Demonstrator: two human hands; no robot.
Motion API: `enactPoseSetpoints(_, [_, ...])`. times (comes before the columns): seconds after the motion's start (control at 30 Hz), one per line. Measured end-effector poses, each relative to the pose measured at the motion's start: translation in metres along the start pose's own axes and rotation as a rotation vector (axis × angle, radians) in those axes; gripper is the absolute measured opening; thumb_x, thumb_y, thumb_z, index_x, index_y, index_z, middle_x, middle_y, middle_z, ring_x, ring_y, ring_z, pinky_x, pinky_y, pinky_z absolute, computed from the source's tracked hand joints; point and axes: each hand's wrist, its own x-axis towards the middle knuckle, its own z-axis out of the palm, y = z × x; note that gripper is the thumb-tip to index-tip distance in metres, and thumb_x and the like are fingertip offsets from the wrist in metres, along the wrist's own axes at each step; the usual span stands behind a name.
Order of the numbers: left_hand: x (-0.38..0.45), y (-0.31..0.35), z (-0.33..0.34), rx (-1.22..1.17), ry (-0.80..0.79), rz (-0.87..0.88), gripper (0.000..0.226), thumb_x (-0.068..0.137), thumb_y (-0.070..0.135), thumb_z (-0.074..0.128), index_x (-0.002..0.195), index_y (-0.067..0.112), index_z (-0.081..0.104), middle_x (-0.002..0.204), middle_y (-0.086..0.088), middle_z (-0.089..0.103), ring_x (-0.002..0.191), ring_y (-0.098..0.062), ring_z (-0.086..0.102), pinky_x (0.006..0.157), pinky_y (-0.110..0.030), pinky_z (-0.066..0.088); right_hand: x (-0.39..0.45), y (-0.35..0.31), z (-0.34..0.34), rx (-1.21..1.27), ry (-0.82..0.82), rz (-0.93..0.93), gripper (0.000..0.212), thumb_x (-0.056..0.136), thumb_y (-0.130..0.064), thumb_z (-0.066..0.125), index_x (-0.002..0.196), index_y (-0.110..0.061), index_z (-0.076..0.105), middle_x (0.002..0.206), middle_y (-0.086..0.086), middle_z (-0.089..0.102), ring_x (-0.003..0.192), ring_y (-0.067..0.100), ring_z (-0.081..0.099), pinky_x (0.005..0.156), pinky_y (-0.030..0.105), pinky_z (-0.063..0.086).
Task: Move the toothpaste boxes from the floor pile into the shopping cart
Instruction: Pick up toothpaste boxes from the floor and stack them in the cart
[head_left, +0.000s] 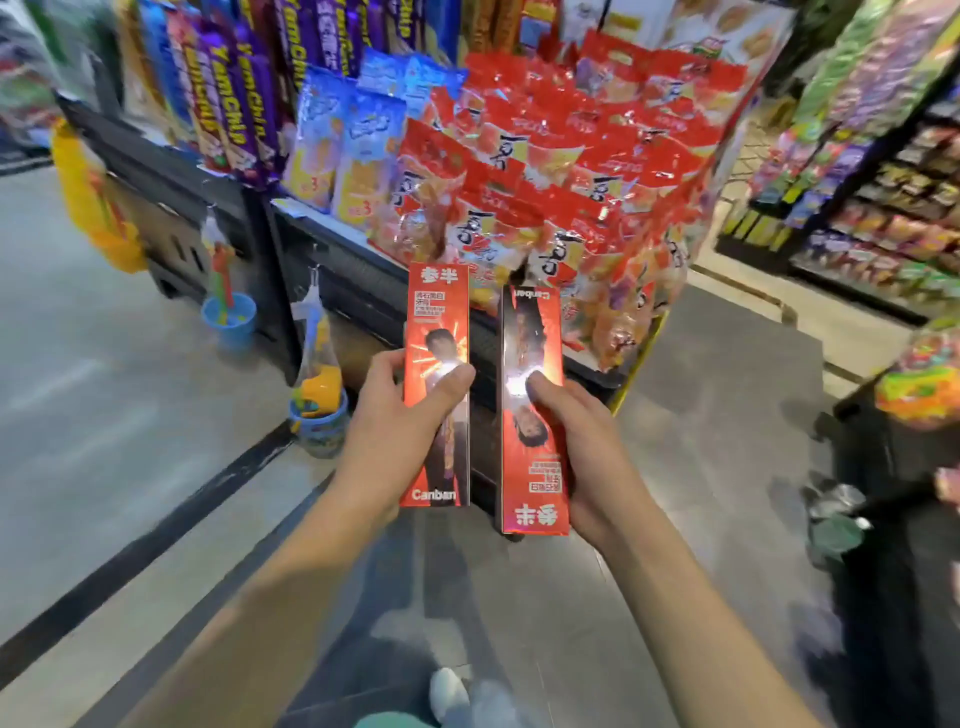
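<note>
I hold two long red toothpaste boxes upright in front of me, side by side and a little apart. My left hand (400, 431) grips the left box (438, 312), thumb across its front. My right hand (576, 441) grips the right box (530, 332), which is turned upside down, its thumb on the front face. Both boxes hang in the air above the grey floor. Neither the floor pile nor the shopping cart shows in this view.
A dark display stand (358, 280) heaped with red snack bags (545, 171) and purple chip packs (234, 98) stands straight ahead. Small toy buckets (318, 415) sit on the floor at its base. Stocked shelves (883, 197) line the right. A dark object (893, 519) is low right.
</note>
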Motion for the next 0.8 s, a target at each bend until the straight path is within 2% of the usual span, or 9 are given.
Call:
enactPoseSetpoints(0.1, [-0.016, 0.011, 0.039, 0.002, -0.179, 0.021, 0.059, 0.064, 0.058, 0.08, 0.11, 0.03, 0.057, 0.102, 0.006, 0.074, 0.095, -0.015, 0.073, 0.092, -0.047, 0.056, -0.045, -0.01, -0.037, 0.047, 0.171, -0.064, 0.035, 0.092, -0.027, 0.069, 0.116, -0.003, 0.057, 0.089, 0.019, 0.071, 0.078, 0.034, 0.066, 0.079, 0.046, 0.056])
enactPoseSetpoints(0.2, [-0.045, 0.015, 0.09, -0.01, -0.373, 0.013, 0.063, 0.067, 0.052, 0.085, 0.115, 0.023, 0.057, 0.103, 0.003, 0.074, 0.092, -0.012, 0.073, 0.089, -0.041, 0.057, -0.098, -0.017, -0.081, 0.109, 0.313, -0.149, 0.027, 0.094, -0.024, 0.066, 0.11, -0.004, 0.059, 0.074, 0.011, 0.069, 0.061, 0.024, 0.066, 0.062, 0.035, 0.056])
enactPoseSetpoints(0.27, [-0.069, 0.013, 0.128, -0.014, -0.503, 0.005, 0.062, 0.066, 0.051, 0.086, 0.114, 0.025, 0.057, 0.1, 0.006, 0.074, 0.088, -0.008, 0.073, 0.085, -0.037, 0.056, -0.133, -0.019, -0.113, 0.159, 0.411, -0.218, 0.023, 0.094, -0.023, 0.065, 0.103, -0.004, 0.055, 0.065, 0.007, 0.063, 0.053, 0.02, 0.06, 0.058, 0.034, 0.052])
enactPoseSetpoints(0.33, [-0.099, 0.011, 0.168, 0.008, -0.634, -0.005, 0.069, 0.063, 0.056, 0.087, 0.116, 0.026, 0.056, 0.099, 0.007, 0.075, 0.087, -0.009, 0.073, 0.086, -0.04, 0.056, -0.169, -0.021, -0.147, 0.198, 0.515, -0.281, 0.021, 0.094, -0.024, 0.065, 0.096, -0.008, 0.051, 0.061, 0.004, 0.056, 0.051, 0.019, 0.056, 0.058, 0.034, 0.05])
enactPoseSetpoints(0.4, [-0.133, 0.007, 0.21, 0.016, -0.76, -0.02, 0.073, 0.063, 0.057, 0.084, 0.121, 0.025, 0.054, 0.101, 0.005, 0.075, 0.089, -0.014, 0.075, 0.089, -0.047, 0.057, -0.208, -0.022, -0.183, 0.23, 0.626, -0.334, 0.019, 0.093, -0.024, 0.066, 0.097, -0.009, 0.056, 0.067, 0.007, 0.059, 0.057, 0.022, 0.058, 0.064, 0.036, 0.051])
enactPoseSetpoints(0.47, [-0.173, 0.002, 0.255, 0.018, -0.877, -0.033, 0.068, 0.067, 0.053, 0.082, 0.122, 0.024, 0.054, 0.102, 0.004, 0.076, 0.089, -0.017, 0.075, 0.091, -0.05, 0.057, -0.248, -0.022, -0.221, 0.258, 0.727, -0.386, 0.019, 0.093, -0.025, 0.067, 0.097, -0.008, 0.059, 0.071, 0.009, 0.061, 0.063, 0.026, 0.059, 0.067, 0.038, 0.05])
enactPoseSetpoints(0.6, [-0.267, -0.012, 0.343, 0.062, -1.063, -0.014, 0.062, 0.065, 0.054, 0.081, 0.116, 0.029, 0.057, 0.101, 0.005, 0.075, 0.086, -0.015, 0.075, 0.089, -0.049, 0.058, -0.334, -0.02, -0.302, 0.324, 0.897, -0.489, 0.022, 0.091, -0.027, 0.069, 0.088, -0.011, 0.055, 0.064, 0.007, 0.056, 0.057, 0.023, 0.055, 0.064, 0.036, 0.046])
enactPoseSetpoints(0.7, [-0.344, -0.025, 0.404, 0.07, -1.211, -0.036, 0.057, 0.065, 0.053, 0.081, 0.112, 0.029, 0.057, 0.102, 0.002, 0.075, 0.088, -0.019, 0.074, 0.088, -0.054, 0.058, -0.406, -0.018, -0.36, 0.343, 1.016, -0.559, 0.022, 0.091, -0.029, 0.068, 0.086, -0.012, 0.054, 0.064, 0.005, 0.052, 0.055, 0.018, 0.051, 0.062, 0.035, 0.043])
enactPoseSetpoints(0.8, [-0.422, -0.038, 0.456, 0.065, -1.361, -0.063, 0.059, 0.07, 0.046, 0.086, 0.117, 0.027, 0.056, 0.109, -0.001, 0.074, 0.096, -0.023, 0.073, 0.092, -0.055, 0.056, -0.479, -0.014, -0.41, 0.367, 1.134, -0.611, 0.021, 0.094, -0.023, 0.064, 0.08, -0.012, 0.052, 0.064, 0.006, 0.047, 0.057, 0.019, 0.043, 0.062, 0.033, 0.038])
